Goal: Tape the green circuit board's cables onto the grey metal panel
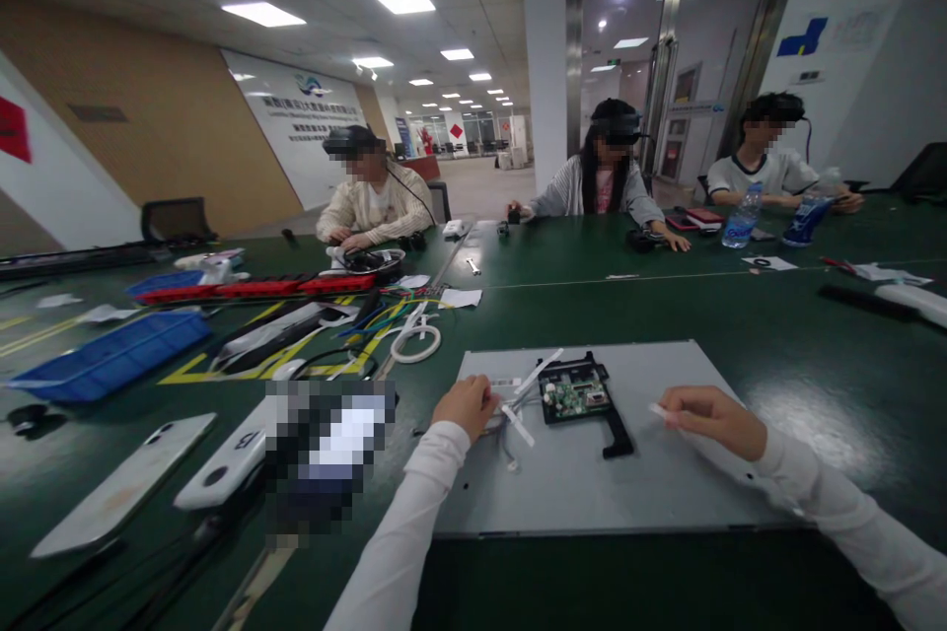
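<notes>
A flat grey panel (592, 493) lies on the green table before me. On it sits a black bracket (619, 439) carrying a green circuit board (581, 396). At the panel's left side, my left hand (465, 406) is closed with its fingertips on a bundle of thin cables (510, 444). White tape strips (544, 373) cross these cables, between that hand and the board. Over the right part of the panel, my right hand (714, 421) pinches a small white piece of tape (656, 410) between thumb and forefinger.
Left of the panel lie a roll of white tape (415, 345), a phone (125, 483), a white device (229, 463) and a blue tray (110, 355). Red power strips (258, 289) run behind. Several people sit across the table, near two water bottles (742, 217).
</notes>
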